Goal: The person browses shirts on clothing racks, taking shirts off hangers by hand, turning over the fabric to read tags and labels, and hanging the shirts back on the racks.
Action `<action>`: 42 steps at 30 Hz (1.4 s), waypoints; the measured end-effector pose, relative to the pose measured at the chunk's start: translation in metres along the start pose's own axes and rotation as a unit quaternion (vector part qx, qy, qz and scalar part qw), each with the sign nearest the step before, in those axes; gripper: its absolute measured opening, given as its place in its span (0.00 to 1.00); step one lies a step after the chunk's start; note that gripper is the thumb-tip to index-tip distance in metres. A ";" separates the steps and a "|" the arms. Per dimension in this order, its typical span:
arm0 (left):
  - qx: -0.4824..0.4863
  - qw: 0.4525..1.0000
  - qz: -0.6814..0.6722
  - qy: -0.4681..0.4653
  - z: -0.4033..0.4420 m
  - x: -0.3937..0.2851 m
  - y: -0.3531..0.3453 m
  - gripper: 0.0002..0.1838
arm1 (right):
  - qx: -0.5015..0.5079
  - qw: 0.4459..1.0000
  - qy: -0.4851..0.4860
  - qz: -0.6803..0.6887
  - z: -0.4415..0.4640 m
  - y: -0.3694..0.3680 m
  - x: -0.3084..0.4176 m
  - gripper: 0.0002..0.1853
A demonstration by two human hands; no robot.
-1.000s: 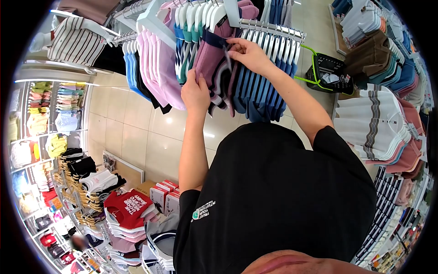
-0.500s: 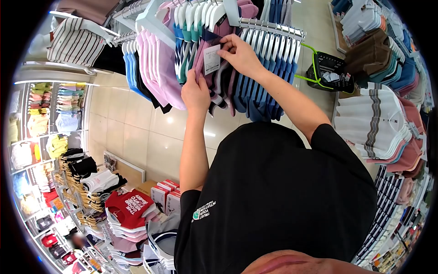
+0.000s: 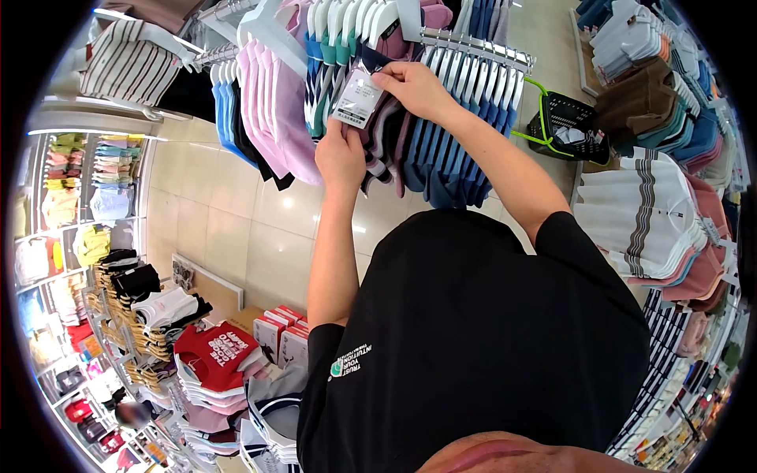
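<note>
A pale, shiny price tag [image 3: 359,98] with printed text and a dark strip along its lower edge is held between my two hands, tilted. My right hand [image 3: 418,91] pinches its upper right side. At the bottom edge, my left hand [image 3: 341,156] grips it with thumb and fingers. Behind the tag hang striped shirts [image 3: 382,154] in pink, black and grey, partly hidden by my hands. To their right is a row of blue garments [image 3: 449,150] on white hangers; to the left, lilac shirts [image 3: 272,118].
A metal rail [image 3: 481,49] carries the hangers. A black shopping basket [image 3: 564,126] with green handles stands at the right. White shirts with a striped band [image 3: 643,209] hang beyond it. Lower left are a red top [image 3: 217,355] and red-and-white boxes [image 3: 280,335]. A blurred person [image 3: 134,414] appears at far lower left.
The tag has turned and tilted, now showing a glossier face with a dark lower strip. My right hand has shifted slightly left along it; my left hand stays at the bottom.
</note>
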State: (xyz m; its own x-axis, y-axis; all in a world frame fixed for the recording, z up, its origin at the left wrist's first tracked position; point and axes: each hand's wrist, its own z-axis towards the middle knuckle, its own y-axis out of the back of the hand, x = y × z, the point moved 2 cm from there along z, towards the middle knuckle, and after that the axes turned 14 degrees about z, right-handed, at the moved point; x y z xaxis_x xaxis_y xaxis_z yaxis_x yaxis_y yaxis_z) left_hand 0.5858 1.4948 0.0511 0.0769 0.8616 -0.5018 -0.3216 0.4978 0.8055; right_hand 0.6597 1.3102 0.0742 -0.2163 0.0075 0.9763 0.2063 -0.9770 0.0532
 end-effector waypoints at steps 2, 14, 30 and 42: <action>0.001 1.000 -0.011 0.004 0.000 0.001 -0.001 0.07 | -0.003 1.000 -0.012 0.004 0.000 0.002 -0.002 0.16; -0.007 1.000 0.015 -0.010 0.000 0.000 0.000 0.09 | -0.055 0.998 -0.014 -0.030 0.005 0.035 0.022 0.14; -0.024 0.999 0.034 -0.022 0.000 -0.001 -0.002 0.10 | -0.107 0.988 0.109 0.003 0.039 0.043 0.056 0.24; -0.021 0.999 0.036 -0.025 -0.001 -0.001 -0.001 0.10 | -0.151 0.925 0.087 0.337 0.044 0.027 0.029 0.21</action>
State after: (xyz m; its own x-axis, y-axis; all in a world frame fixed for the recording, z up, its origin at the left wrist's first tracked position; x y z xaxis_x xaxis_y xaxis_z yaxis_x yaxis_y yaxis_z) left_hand 0.5851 1.4933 0.0509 0.0994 0.8992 -0.4260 -0.3663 0.4311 0.8246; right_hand 0.7013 1.2934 0.1129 -0.2923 -0.6334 0.7165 0.0794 -0.7627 -0.6418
